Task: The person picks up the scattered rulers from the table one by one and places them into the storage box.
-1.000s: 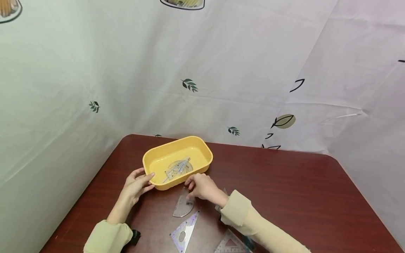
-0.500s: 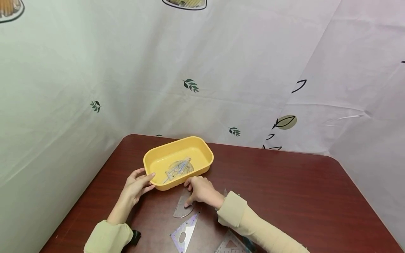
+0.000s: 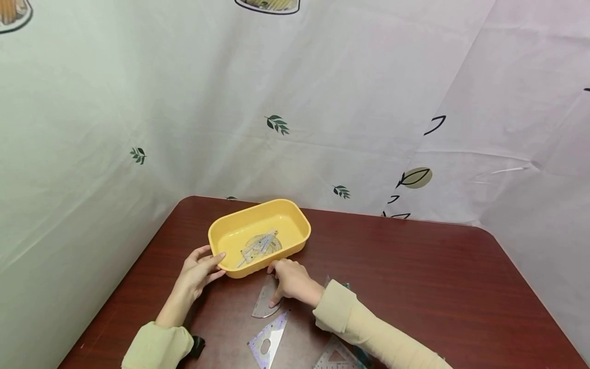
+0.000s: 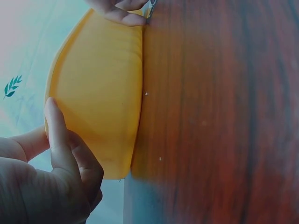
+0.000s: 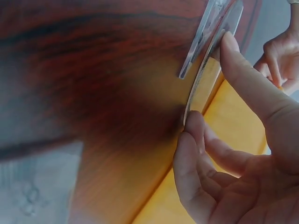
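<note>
Near the far-left corner of the brown wood-grained counter (image 3: 415,271), the left hand (image 3: 199,270) grips one yellow rectangular plastic tray (image 3: 251,219); beside it, the right hand (image 3: 291,279) pinches one clear half-round plastic protractor (image 3: 265,301).

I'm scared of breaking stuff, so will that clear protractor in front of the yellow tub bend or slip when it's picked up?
The protractor is probably stiff: it looks flat where the right hand holds it. It's likely light, being so thin. It may slip a little, since it looks smooth and shiny.
</note>
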The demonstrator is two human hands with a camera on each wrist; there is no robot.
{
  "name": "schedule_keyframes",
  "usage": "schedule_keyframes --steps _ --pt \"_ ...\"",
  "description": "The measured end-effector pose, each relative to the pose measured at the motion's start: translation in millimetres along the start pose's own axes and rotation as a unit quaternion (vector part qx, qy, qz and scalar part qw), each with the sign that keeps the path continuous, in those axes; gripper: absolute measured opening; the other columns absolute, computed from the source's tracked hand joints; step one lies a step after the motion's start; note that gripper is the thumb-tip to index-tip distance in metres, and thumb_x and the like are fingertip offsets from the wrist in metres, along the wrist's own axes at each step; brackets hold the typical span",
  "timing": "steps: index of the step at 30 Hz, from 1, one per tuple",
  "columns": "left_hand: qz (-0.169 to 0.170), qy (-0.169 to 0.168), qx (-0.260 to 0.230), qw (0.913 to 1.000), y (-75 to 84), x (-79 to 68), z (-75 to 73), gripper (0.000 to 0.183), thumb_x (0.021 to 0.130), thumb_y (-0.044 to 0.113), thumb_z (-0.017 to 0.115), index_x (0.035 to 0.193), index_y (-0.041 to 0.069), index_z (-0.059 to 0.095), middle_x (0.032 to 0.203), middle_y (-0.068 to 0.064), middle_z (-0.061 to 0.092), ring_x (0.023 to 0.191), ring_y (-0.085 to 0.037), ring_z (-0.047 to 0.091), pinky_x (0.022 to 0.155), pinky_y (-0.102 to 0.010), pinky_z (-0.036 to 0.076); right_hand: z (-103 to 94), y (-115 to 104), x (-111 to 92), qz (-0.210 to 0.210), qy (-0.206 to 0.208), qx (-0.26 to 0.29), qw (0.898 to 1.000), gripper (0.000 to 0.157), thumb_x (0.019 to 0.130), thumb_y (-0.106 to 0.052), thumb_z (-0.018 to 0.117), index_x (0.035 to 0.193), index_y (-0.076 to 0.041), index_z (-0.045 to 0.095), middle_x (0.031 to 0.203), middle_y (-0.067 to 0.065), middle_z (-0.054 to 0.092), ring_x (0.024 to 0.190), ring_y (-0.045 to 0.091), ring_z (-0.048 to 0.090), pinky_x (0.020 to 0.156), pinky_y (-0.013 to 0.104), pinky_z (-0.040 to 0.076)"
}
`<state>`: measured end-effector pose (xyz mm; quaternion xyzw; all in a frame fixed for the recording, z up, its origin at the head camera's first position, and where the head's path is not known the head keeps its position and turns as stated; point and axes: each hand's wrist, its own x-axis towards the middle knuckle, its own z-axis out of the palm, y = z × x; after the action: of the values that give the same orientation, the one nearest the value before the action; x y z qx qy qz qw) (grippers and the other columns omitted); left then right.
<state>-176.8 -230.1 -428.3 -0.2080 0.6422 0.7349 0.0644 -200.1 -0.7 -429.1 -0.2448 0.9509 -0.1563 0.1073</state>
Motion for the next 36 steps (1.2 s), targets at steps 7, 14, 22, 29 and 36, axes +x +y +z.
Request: schedule_keyframes --steps 7,14,22,29,36 --pt "0.000 0.001 -0.002 1.0000 -0.1 0.0 0.1 0.076 0.092 0.010 0.064 0.148 0.002 0.014 0.100 0.001 0.052 0.068 -0.003 0.059 0.067 -0.019 0.059 -0.7 -1 -1 0.013 -0.016 0.000 1.000 0.048 0.049 -0.036 0.096 0.085 -0.023 0.066 0.077 -0.009 0.054 0.072 0.008 0.053 0.060 0.025 0.043" --pt "-0.002 0.002 -0.003 1.0000 0.1 -1.0 -0.3 0.075 0.092 0.010 0.063 0.148 0.002 0.014 0.098 0.002 0.052 0.067 -0.003 0.059 0.066 -0.019 0.059 -0.2 -2 -3 -0.001 -0.017 0.003 1.000 0.062 0.049 -0.036 0.095 0.101 -0.025 0.063 0.077 -0.009 0.056 0.073 0.009 0.054 0.059 0.026 0.042" --pt "-0.001 0.002 -0.001 1.0000 0.1 -0.5 0.3 0.076 0.092 0.011 0.064 0.148 0.002 0.014 0.100 0.001 0.052 0.068 -0.004 0.059 0.067 -0.019 0.059 -2.3 0 -3 -0.013 -0.032 0.012 0.999 0.059 0.054 -0.032 0.094 0.106 -0.027 0.065 0.077 -0.009 0.057 0.074 0.009 0.053 0.059 0.026 0.043" --pt "0.001 0.001 0.003 1.0000 -0.8 0.5 0.3 0.076 0.092 0.012 0.065 0.148 0.002 0.015 0.102 0.000 0.052 0.069 -0.004 0.059 0.067 -0.019 0.059 -5.9 2 -4 -0.008 -0.053 0.029 0.998 0.050 0.062 -0.027 0.091 0.105 -0.023 0.065 0.078 -0.009 0.058 0.076 0.009 0.052 0.062 0.023 0.042" --pt "0.000 0.001 0.003 1.0000 -0.2 0.1 0.3 0.075 0.092 0.012 0.065 0.148 0.002 0.016 0.098 0.002 0.053 0.068 -0.003 0.059 0.067 -0.018 0.059 0.5 -8 -11 -0.022 -0.011 -0.009 1.000 0.059 0.060 -0.044 0.090 0.105 -0.016 0.064 0.094 0.000 0.056 0.086 0.017 0.058 0.070 0.030 0.050"
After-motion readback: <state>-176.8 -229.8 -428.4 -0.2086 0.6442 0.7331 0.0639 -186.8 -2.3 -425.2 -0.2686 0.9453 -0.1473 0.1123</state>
